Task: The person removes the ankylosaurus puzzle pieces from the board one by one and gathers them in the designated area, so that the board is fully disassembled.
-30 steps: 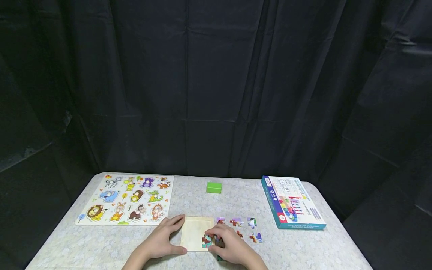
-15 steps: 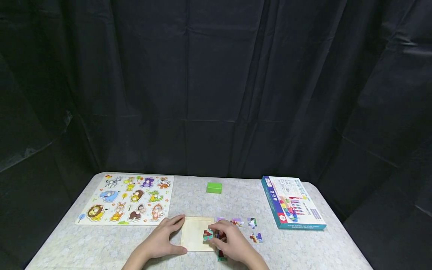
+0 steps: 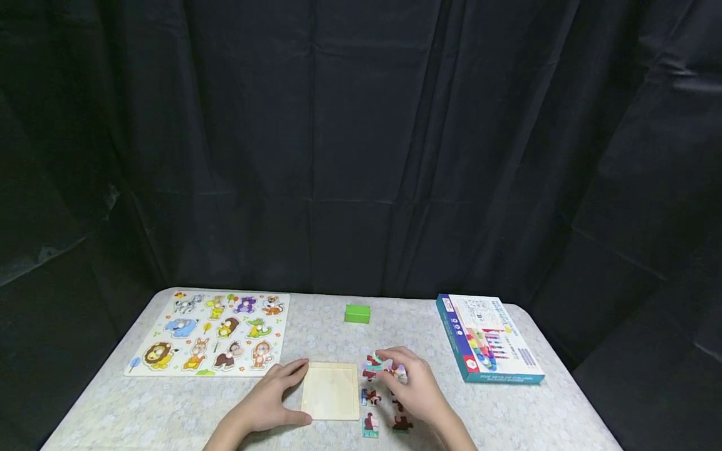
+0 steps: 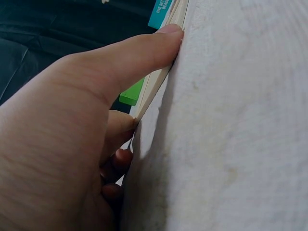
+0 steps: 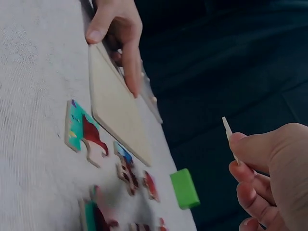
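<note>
In the head view, my left hand (image 3: 275, 398) holds the left side of a shallow square wooden puzzle tray (image 3: 333, 364), thumb at its near corner and index finger at its far corner. Nothing lies inside the tray. To its right, my right hand (image 3: 416, 389) pinches a jigsaw piece (image 3: 373, 361) between thumb and fingertips; the right wrist view shows that piece edge-on, raised above the table. Below and around the right hand lie several loose jigsaw pieces, among them a teal and brown one (image 3: 370, 426) and a dark red one (image 3: 403, 424). The hand hides some of them.
An animal peg puzzle board (image 3: 211, 332) lies at the left of the table. A green block (image 3: 358, 314) stands behind the tray. At the right is a flat teal and white toy box (image 3: 489, 338). Black cloth (image 3: 350, 156) hangs behind the table.
The right hand has lifted the jigsaw piece from the tray's near right corner and carried it right and away, over the loose pieces. The left hand stays at the tray.
</note>
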A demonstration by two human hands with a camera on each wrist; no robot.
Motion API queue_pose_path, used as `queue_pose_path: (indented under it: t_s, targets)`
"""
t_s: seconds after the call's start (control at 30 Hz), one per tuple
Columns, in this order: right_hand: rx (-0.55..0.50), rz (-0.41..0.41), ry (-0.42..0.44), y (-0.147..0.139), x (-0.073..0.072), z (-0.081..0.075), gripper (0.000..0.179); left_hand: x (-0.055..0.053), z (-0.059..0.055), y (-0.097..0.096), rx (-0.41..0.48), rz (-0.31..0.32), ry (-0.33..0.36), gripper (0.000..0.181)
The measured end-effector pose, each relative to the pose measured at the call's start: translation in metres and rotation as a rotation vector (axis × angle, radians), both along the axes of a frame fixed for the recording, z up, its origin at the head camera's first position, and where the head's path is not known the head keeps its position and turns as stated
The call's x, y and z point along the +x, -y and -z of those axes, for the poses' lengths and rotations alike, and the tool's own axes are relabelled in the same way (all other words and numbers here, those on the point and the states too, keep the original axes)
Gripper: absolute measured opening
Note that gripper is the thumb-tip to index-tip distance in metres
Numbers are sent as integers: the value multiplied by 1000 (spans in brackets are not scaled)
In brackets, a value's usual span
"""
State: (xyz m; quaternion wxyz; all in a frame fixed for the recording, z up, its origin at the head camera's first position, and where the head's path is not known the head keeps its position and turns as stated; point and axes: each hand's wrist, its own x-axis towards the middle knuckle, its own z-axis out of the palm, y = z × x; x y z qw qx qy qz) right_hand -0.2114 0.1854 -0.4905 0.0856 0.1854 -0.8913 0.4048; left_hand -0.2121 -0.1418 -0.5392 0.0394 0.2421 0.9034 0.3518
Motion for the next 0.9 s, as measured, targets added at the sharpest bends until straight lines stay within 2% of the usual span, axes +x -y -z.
queue_pose_path:
  t_s: [0.23, 0.4, 0.5, 0.63, 0.9]
  targets:
    - [37, 45, 5, -30, 14, -4, 29, 1, 2, 0, 9, 1, 14, 105]
    - [75, 85, 24, -61, 28, 6, 28, -1, 1, 1, 9, 3, 18, 105]
    - [100, 102, 83, -80, 37, 15, 27, -3, 0, 1, 19, 5, 31, 105]
    - [110, 75, 205, -99, 46, 26, 29, -3, 0, 1, 33, 12, 41, 106]
    - [71, -13, 287, -116, 52, 39, 32, -2, 1, 0, 23, 4, 22, 106]
